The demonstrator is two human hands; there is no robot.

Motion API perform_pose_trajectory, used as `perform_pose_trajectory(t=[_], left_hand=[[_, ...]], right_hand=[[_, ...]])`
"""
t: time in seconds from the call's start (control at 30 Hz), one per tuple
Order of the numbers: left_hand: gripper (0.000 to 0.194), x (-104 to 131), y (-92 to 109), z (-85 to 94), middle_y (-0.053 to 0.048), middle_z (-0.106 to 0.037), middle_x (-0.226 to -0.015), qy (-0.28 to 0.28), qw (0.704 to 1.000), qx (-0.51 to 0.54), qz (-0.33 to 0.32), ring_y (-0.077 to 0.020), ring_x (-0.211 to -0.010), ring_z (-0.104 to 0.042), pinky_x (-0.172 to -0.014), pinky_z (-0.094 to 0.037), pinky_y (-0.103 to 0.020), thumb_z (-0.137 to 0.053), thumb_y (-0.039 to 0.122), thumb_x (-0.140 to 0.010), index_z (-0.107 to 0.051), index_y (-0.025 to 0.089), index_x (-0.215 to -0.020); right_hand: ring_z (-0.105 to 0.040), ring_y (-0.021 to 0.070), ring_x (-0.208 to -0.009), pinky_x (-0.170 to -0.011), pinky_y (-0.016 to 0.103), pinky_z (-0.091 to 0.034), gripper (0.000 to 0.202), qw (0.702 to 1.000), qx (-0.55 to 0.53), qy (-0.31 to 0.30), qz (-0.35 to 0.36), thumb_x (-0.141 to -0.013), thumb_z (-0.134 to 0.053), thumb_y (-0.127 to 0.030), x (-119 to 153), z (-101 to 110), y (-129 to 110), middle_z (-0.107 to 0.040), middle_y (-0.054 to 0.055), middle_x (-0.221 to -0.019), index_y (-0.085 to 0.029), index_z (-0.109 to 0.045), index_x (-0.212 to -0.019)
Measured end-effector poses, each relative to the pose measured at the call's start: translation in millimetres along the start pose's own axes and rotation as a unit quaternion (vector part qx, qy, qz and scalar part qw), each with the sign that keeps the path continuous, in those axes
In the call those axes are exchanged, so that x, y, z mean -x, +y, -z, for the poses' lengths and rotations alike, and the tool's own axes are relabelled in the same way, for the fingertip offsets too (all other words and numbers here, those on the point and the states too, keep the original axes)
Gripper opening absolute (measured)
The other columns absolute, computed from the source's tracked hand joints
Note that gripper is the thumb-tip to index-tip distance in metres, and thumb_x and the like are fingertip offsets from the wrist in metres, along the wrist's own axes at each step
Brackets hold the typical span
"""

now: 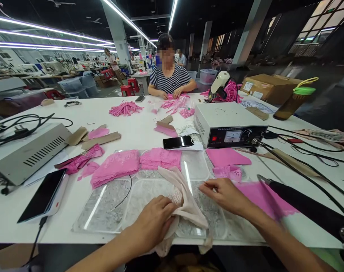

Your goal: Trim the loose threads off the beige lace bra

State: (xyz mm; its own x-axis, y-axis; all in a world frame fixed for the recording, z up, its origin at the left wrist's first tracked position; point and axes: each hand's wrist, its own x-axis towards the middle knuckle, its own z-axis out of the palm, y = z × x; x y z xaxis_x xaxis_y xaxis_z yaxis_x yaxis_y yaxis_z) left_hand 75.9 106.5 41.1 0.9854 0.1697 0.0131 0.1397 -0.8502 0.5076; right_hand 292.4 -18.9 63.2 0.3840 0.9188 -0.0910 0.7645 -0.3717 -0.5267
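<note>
My left hand (156,219) is closed on a beige, lace-trimmed fabric piece (186,196) over the clear plastic board (104,211). One end of the fabric hangs past the table's front edge. To its right, my right hand (224,194) hovers above the board with fingers curled and tips close together; whatever they may pinch is too small to make out. Behind the hands lie two stacks of pink lace pieces (115,166) (160,158). A flat pink sheet (268,196) lies under my right forearm, near a black-handled tool with a metal tip (296,204).
A grey control box (231,124) with cables stands behind the board, a second box (33,147) at left. Phones (178,142) (43,194) lie on the table. Across it a co-worker (172,79) handles pink strips. At right stand a bottle (293,100) and a carton (265,87).
</note>
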Motion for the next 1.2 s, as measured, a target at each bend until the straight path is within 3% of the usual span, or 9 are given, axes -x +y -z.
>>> perform_pose_trajectory(t=[0.13,0.2,0.27,0.37,0.47,0.73,0.9,1.1,1.2], left_hand=[[0.021,-1,0,-2.0,-0.008,-0.061,-0.094,0.013,0.998,0.053,0.030,-0.0231,-0.088,-0.055,-0.081,-0.044,-0.036,-0.043,0.013,-0.087,-0.059,0.016,-0.100],[0.014,0,-2,-0.4,-0.005,-0.061,-0.087,-0.001,0.982,0.173,0.077,-0.0209,-0.082,-0.055,-0.075,-0.043,-0.032,-0.047,0.017,-0.085,-0.059,0.016,-0.093],[0.017,0,-5,1.5,-0.001,-0.059,-0.079,-0.051,0.918,0.368,0.137,-0.0181,-0.074,-0.055,-0.067,-0.042,-0.028,-0.058,0.024,-0.079,-0.056,0.017,-0.095],[0.043,-1,-11,0.7,0.001,-0.057,-0.077,-0.076,0.772,0.601,0.192,-0.0153,-0.071,-0.054,-0.066,-0.042,-0.026,-0.074,0.035,-0.067,-0.054,0.017,-0.100],[0.043,-1,-15,-4.4,-0.001,-0.058,-0.078,-0.034,0.716,0.666,0.208,-0.0145,-0.073,-0.054,-0.070,-0.042,-0.026,-0.075,0.045,-0.067,-0.058,0.014,-0.092],[0.046,4,-21,-8.8,-0.003,-0.059,-0.072,0.000,0.662,0.708,0.246,-0.0111,-0.060,-0.053,-0.059,-0.040,-0.022,-0.079,0.046,-0.063,-0.061,0.010,-0.085],[0.046,3,-22,-7.1,-0.003,-0.061,-0.077,0.003,0.659,0.722,0.213,-0.0106,-0.063,-0.055,-0.060,-0.042,-0.020,-0.081,0.041,-0.063,-0.062,0.011,-0.091],[0.047,-3,-17,-10.0,-0.006,-0.064,-0.080,-0.001,0.678,0.723,0.135,-0.0136,-0.070,-0.058,-0.066,-0.043,-0.022,-0.079,0.042,-0.065,-0.064,0.011,-0.096],[0.045,-9,-16,-13.0,-0.006,-0.062,-0.071,0.042,0.669,0.725,0.156,-0.0126,-0.063,-0.055,-0.063,-0.042,-0.022,-0.072,0.049,-0.071,-0.065,0.008,-0.088]], right_hand=[[-0.046,0.0140,-0.053,-0.051,0.027,-0.023,0.027,0.999,0.030,0.006,0.008,-0.080,-0.055,-0.035,-26,-29,-23,-0.058,0.001,-0.057,-0.019,-0.053,-0.059],[-0.047,0.0144,-0.054,-0.051,0.027,-0.023,0.019,0.999,0.036,0.014,0.018,-0.079,-0.054,-0.025,-33,-37,-28,-0.058,0.002,-0.058,-0.019,-0.053,-0.060],[-0.047,0.0141,-0.055,-0.052,0.027,-0.024,0.019,0.998,0.037,0.032,0.029,-0.080,-0.051,-0.023,-37,-37,-31,-0.058,0.001,-0.059,-0.019,-0.052,-0.061],[-0.051,0.0158,-0.062,-0.057,0.027,-0.027,0.016,0.996,0.037,0.071,0.042,-0.082,-0.047,-0.023,-44,-32,-38,-0.060,0.002,-0.067,-0.019,-0.053,-0.068],[-0.053,0.0178,-0.068,-0.058,0.028,-0.026,0.008,0.996,0.032,0.065,0.047,-0.077,-0.052,-0.018,-53,-33,-43,-0.063,0.004,-0.072,-0.019,-0.055,-0.070],[-0.048,0.0141,-0.052,-0.052,0.026,-0.030,0.034,0.994,-0.095,-0.028,-0.044,-0.082,-0.048,-0.040,-27,-33,-16,-0.056,0.001,-0.053,-0.020,-0.050,-0.054],[-0.044,0.0123,-0.047,-0.051,0.026,-0.033,0.042,0.963,-0.223,-0.123,-0.083,-0.079,-0.050,-0.041,0,-35,-12,-0.053,0.001,-0.045,-0.018,-0.052,-0.044],[-0.046,0.0110,-0.057,-0.057,0.024,-0.038,0.012,0.926,-0.353,-0.119,-0.067,-0.068,-0.056,-0.030,-9,-43,-30,-0.055,-0.002,-0.063,-0.018,-0.053,-0.066],[-0.044,0.0105,-0.054,-0.054,0.024,-0.037,0.013,0.929,-0.354,-0.080,-0.068,-0.069,-0.052,-0.031,-18,-38,-28,-0.050,-0.003,-0.063,-0.019,-0.049,-0.072]])
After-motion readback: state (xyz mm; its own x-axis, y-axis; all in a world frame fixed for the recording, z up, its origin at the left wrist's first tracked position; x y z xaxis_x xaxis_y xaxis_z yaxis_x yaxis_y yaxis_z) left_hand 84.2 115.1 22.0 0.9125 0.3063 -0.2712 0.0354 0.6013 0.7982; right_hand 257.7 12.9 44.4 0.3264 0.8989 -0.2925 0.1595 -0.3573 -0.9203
